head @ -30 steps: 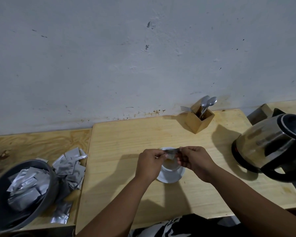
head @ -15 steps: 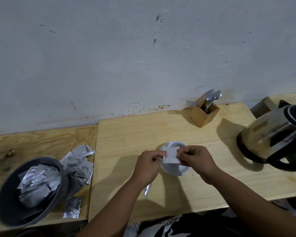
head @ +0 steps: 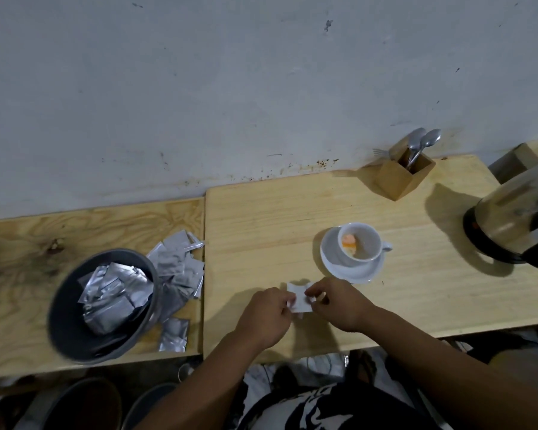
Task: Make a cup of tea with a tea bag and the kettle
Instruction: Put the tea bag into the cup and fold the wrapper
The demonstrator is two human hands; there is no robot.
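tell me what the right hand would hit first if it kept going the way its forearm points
Likely the left hand: the right hand points leftward across the white paper both hold. Depth is unclear.

Cup [head: 359, 245] sits on saucer [head: 351, 271] mid-counter [head: 261, 218]; kettle [head: 513, 225] at three o'clock, cutlery holder [head: 398, 181] at one, bowl [head: 75, 330] at nine.

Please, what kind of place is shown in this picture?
Probably a simple home tea corner, not a full kitchen. A kettle, a cup on a saucer and a wooden box of spoons stand on plain wooden tables against a stained, bare wall.
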